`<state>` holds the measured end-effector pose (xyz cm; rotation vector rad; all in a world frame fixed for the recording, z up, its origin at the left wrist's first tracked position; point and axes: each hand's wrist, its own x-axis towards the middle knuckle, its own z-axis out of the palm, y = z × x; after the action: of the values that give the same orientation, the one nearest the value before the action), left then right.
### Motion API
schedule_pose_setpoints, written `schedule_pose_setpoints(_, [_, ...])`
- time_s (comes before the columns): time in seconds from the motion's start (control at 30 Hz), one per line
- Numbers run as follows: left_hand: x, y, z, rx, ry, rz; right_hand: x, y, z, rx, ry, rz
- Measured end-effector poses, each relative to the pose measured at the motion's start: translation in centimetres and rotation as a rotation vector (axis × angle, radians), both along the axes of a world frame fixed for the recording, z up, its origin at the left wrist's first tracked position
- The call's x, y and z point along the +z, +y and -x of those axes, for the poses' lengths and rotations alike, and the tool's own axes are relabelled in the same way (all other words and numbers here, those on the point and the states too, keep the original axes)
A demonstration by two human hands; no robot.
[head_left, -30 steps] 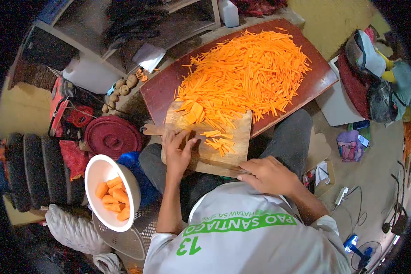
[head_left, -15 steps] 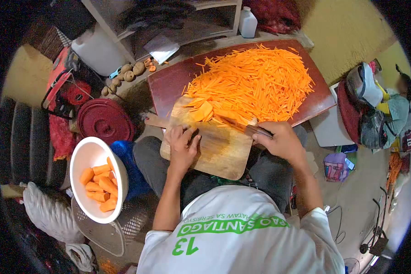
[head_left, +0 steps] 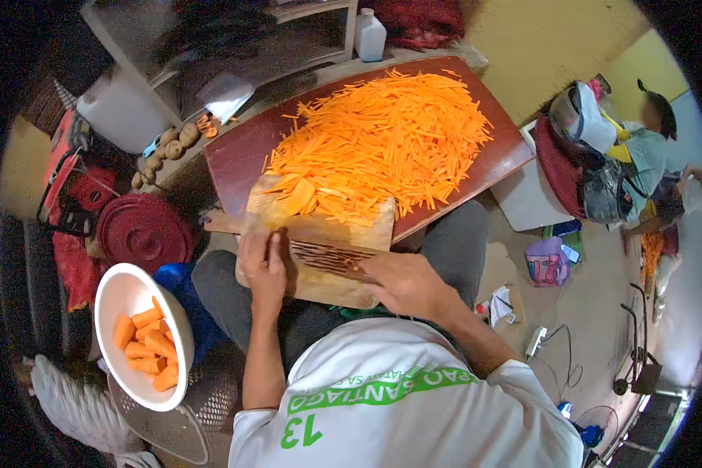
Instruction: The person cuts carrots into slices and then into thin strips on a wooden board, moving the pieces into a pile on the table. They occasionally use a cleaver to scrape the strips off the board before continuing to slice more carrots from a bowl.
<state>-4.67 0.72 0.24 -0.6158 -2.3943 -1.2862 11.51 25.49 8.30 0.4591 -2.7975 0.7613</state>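
Note:
A wooden cutting board (head_left: pixel 320 292) rests over the lap, tilted, its handle pointing left. My right hand (head_left: pixel 413 287) grips a wide-bladed knife (head_left: pixel 331 257), which lies level across the board with its tip toward the left. Beside that tip, at the board's left side, is my left hand (head_left: pixel 262 265), holding nothing, fingers pointing away from me and thumb apart. On the board's far end sit several carrot slices (head_left: pixel 298 196) and some strips. Just beyond, a large heap of carrot strips (head_left: pixel 390 140) covers much of the dark red tabletop (head_left: pixel 230 160).
On the left stands a white basin (head_left: pixel 181 331) with several peeled carrots (head_left: pixel 144 343). Behind it is a dark red round lid (head_left: pixel 144 238). Potatoes (head_left: pixel 179 139) lie along the ledge. A white bottle (head_left: pixel 370 37) stands behind the table. Another person (head_left: pixel 655 156) is at the far right.
The knife has drawn back from the carrot strips toward me, its blade now level over the board's middle. My left hand's fingers have come together near its tip. The camera view has shifted.

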Motion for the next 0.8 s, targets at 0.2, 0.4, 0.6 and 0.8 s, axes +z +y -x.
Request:
schedule_pose_setpoints(0.2, [1.5, 0.3, -0.5, 0.067, -0.131, -0.190, -1.7, -0.6, 0.3, 0.032, -0.067, -0.146])
schedule_pose_setpoints(0.4, [1.3, 0.1, -0.4, 0.003, -0.106, -0.060, -0.4, 1.9, -0.2, -0.115, -0.114, -0.068])
schedule_pose_setpoints(0.6, [1.8, -4.4, 1.2, 0.160, 0.056, -0.042, -0.9, 12.3, -2.6, -0.713, 0.206, -0.076])
schedule_pose_setpoints(0.8, [-2.8, -10.7, 3.1, 0.362, -0.188, -0.090, -9.6, 17.4, -4.2, -0.915, -0.261, -0.230])
